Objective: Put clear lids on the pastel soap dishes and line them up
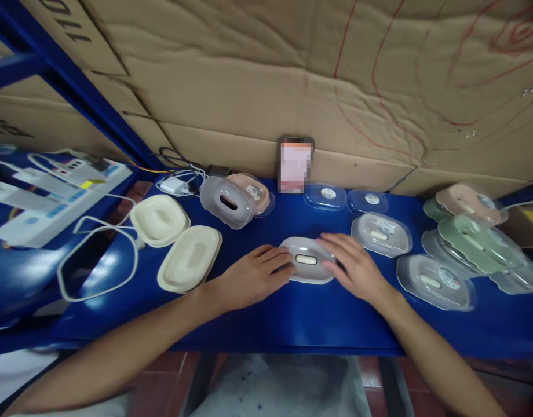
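Note:
A grey oval soap dish (307, 274) lies on the blue table in front of me, with a cream piece (306, 260) showing through the slot in its middle. My left hand (260, 269) grips its left end, fingers bent and pressed to the rim. On the opposite end, my right hand (352, 262) is closed around the edge, its fingers over the far side and the thumb nearer me. To my left lie two cream oval trays, one rear (160, 220) and one front (190, 258). The underside of the held dish is hidden.
Behind the trays a grey slotted shell (227, 201) leans by a pink dish (252, 193). A phone (295, 165) stands against the cardboard. Clear lids (325, 197) and grey dishes (436, 282) lie right, beside stacked green dishes (479, 243). A power strip (62, 202) and cables sit left.

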A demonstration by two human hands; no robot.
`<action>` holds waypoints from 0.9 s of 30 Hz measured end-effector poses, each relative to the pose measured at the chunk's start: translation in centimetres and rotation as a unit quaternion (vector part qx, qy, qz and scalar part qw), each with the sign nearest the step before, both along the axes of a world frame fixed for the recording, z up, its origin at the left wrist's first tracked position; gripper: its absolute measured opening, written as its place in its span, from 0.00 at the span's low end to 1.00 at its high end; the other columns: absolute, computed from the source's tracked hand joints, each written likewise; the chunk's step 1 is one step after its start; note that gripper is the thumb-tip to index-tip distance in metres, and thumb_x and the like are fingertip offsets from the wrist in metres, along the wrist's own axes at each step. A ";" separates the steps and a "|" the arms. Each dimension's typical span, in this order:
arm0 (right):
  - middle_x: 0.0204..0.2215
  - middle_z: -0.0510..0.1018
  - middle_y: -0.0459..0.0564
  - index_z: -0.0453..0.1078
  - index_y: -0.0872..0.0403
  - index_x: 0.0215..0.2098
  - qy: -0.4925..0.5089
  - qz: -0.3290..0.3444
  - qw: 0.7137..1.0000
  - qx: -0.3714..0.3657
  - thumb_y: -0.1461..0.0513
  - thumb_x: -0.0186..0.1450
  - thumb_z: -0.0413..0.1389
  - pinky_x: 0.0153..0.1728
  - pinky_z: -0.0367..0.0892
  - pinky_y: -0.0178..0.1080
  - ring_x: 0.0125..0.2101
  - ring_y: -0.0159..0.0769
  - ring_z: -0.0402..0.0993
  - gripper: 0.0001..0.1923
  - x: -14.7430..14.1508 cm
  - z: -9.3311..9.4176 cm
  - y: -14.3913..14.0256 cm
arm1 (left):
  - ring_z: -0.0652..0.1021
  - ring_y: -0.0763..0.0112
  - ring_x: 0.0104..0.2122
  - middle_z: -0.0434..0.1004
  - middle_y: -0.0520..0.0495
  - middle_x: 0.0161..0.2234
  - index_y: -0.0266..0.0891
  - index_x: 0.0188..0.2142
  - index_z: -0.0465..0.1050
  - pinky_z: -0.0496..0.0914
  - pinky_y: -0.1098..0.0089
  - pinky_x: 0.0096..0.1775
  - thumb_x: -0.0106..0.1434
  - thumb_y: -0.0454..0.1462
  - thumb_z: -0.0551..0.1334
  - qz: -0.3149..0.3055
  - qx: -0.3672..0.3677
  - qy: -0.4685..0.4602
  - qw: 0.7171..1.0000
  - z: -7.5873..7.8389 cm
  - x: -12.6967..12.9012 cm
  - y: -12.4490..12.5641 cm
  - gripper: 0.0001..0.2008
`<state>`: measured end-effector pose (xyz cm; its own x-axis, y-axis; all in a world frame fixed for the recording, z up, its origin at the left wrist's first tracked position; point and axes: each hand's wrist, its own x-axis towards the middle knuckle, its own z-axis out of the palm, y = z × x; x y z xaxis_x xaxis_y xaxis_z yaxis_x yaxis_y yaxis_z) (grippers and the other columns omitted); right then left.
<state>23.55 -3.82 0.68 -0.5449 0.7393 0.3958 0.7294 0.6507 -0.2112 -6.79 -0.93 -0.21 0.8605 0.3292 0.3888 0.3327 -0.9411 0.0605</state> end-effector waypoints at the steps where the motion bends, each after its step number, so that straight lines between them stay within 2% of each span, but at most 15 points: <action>1: 0.62 0.80 0.59 0.72 0.53 0.66 -0.007 -0.047 0.999 0.012 0.55 0.80 0.54 0.61 0.73 0.55 0.60 0.50 0.77 0.21 0.5 0.0 0.4 | 0.81 0.58 0.55 0.83 0.42 0.53 0.37 0.56 0.75 0.76 0.57 0.56 0.77 0.33 0.60 -0.002 0.000 0.000 1.000 0.1 0.0 0.0 0.10; 3: 0.61 0.80 0.60 0.73 0.54 0.65 -0.034 -0.125 0.991 0.036 0.53 0.79 0.54 0.59 0.73 0.58 0.59 0.54 0.77 0.21 1.4 -0.1 1.0 | 0.81 0.58 0.55 0.83 0.42 0.53 0.37 0.56 0.75 0.75 0.57 0.56 0.77 0.33 0.60 -0.003 0.000 0.003 1.000 0.2 0.0 0.0 0.10; 5: 0.61 0.80 0.62 0.73 0.57 0.65 -0.068 -0.170 0.982 0.050 0.53 0.79 0.54 0.59 0.72 0.59 0.58 0.57 0.77 0.23 2.0 -0.5 1.6 | 0.81 0.58 0.56 0.83 0.42 0.53 0.38 0.56 0.75 0.75 0.57 0.56 0.78 0.33 0.60 -0.003 -0.001 0.005 1.000 0.2 0.0 0.0 0.10; 9: 0.59 0.81 0.61 0.74 0.58 0.63 -0.110 -0.189 0.975 0.044 0.59 0.80 0.51 0.60 0.70 0.58 0.57 0.55 0.78 0.20 3.3 -1.5 2.7 | 0.81 0.58 0.56 0.83 0.42 0.53 0.38 0.56 0.75 0.75 0.58 0.56 0.79 0.34 0.58 0.001 0.000 0.007 1.000 0.2 0.0 0.0 0.10; 12: 0.64 0.77 0.65 0.71 0.60 0.67 -0.108 -0.207 0.971 0.047 0.59 0.80 0.49 0.62 0.69 0.58 0.61 0.56 0.75 0.22 4.2 -2.1 3.7 | 0.81 0.58 0.56 0.83 0.42 0.53 0.38 0.56 0.75 0.75 0.57 0.56 0.79 0.34 0.59 0.000 -0.004 0.010 1.000 0.2 0.0 0.0 0.11; 15: 0.70 0.69 0.72 0.62 0.65 0.73 -0.131 -0.250 0.957 0.069 0.55 0.80 0.49 0.69 0.59 0.65 0.68 0.61 0.68 0.30 4.5 -2.7 4.5 | 0.81 0.58 0.56 0.83 0.43 0.53 0.38 0.56 0.75 0.75 0.57 0.55 0.78 0.34 0.59 -0.003 -0.006 0.010 1.000 0.2 0.0 0.1 0.10; 18: 0.71 0.66 0.77 0.57 0.67 0.75 -0.173 -0.287 0.939 0.077 0.52 0.81 0.46 0.71 0.50 0.71 0.70 0.64 0.65 0.33 4.2 -3.4 4.9 | 0.81 0.58 0.57 0.83 0.42 0.53 0.38 0.56 0.74 0.75 0.57 0.55 0.78 0.34 0.59 -0.002 -0.006 0.014 1.000 0.2 0.0 0.1 0.11; 23: 0.75 0.58 0.76 0.50 0.61 0.79 -0.175 -0.298 0.936 0.065 0.52 0.82 0.43 0.71 0.42 0.76 0.74 0.64 0.58 0.34 4.0 -4.0 4.7 | 0.81 0.58 0.56 0.82 0.43 0.54 0.39 0.56 0.74 0.76 0.58 0.57 0.78 0.35 0.61 0.002 -0.027 0.009 1.000 0.1 0.1 0.2 0.11; 27: 0.78 0.51 0.74 0.47 0.60 0.80 -0.163 -0.277 0.946 0.038 0.55 0.81 0.43 0.72 0.39 0.75 0.77 0.63 0.50 0.34 4.0 -4.0 5.0 | 0.81 0.58 0.57 0.82 0.42 0.54 0.40 0.55 0.75 0.75 0.59 0.57 0.77 0.36 0.62 0.003 -0.033 0.004 0.999 0.0 0.1 0.5 0.10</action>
